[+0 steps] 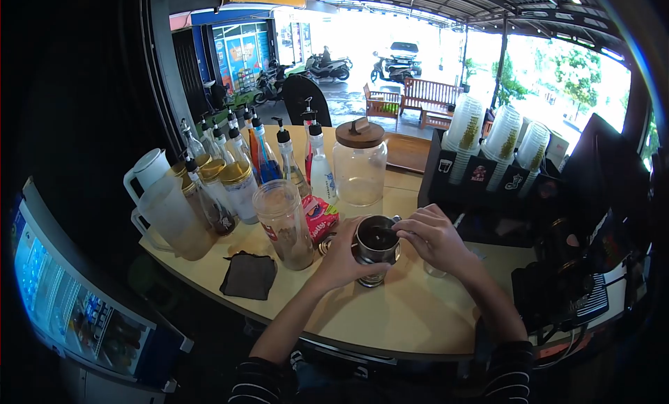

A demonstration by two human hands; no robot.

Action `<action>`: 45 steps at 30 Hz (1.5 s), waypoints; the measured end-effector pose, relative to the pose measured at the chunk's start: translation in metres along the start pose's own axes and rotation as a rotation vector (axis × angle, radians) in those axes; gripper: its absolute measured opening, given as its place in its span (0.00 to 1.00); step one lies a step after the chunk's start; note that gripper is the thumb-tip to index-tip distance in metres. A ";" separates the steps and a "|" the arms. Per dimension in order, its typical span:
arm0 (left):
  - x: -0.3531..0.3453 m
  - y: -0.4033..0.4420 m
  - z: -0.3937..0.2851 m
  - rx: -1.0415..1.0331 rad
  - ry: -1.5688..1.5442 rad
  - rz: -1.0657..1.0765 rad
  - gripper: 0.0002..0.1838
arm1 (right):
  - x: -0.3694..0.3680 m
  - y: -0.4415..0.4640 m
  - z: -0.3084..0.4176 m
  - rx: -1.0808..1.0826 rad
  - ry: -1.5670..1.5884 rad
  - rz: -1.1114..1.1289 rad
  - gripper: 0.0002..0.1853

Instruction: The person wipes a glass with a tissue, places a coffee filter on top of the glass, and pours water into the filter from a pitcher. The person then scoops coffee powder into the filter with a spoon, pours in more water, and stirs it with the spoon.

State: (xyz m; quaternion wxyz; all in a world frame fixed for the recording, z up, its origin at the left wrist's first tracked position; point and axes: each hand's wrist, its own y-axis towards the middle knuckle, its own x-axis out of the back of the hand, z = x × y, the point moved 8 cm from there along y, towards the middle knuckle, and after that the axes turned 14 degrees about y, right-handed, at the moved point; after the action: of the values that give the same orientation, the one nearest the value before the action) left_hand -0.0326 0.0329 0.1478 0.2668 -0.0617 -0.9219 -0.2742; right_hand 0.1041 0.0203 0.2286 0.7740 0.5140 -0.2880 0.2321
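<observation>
My left hand (343, 259) is wrapped around the side of a small metal cup (378, 245) with dark contents. A shiny metal piece shows beneath the cup, partly hidden by my thumb. My right hand (435, 237) is closed in a pinch at the cup's right rim. Whatever sits between those fingertips is too small to make out. Just left of my left hand stand a tall clear plastic jar (284, 226) with brown residue and a red-pink packet (320, 218). Partly hidden by my right wrist is a small clear vessel (434, 269).
Several pump bottles (267, 157), plastic pitchers (178, 219) and a wood-lidded glass jar (359, 168) line the counter's far left side. A dark folded cloth (249, 276) lies near the front edge. Stacked plastic cups (465, 125) fill a black holder (481, 174) at right, beside dark equipment (557, 265).
</observation>
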 end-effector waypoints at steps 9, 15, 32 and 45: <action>0.002 0.006 0.012 0.151 0.080 -0.103 0.44 | 0.000 -0.003 0.001 -0.006 0.056 0.000 0.06; -0.001 0.002 0.031 0.058 -0.077 -0.092 0.44 | -0.001 -0.006 -0.002 0.019 -0.033 -0.032 0.07; 0.008 0.003 -0.004 0.071 0.164 -0.223 0.40 | -0.001 -0.014 -0.002 -0.057 0.265 -0.120 0.07; 0.012 0.008 -0.019 -0.067 0.116 -0.249 0.42 | 0.009 -0.017 -0.005 -0.192 0.394 -0.201 0.06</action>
State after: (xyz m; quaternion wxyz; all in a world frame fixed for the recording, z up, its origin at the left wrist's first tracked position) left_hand -0.0317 0.0292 0.1713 0.2814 0.0601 -0.8957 -0.3391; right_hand 0.1224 0.0192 0.2221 0.8796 0.4090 -0.0996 0.2215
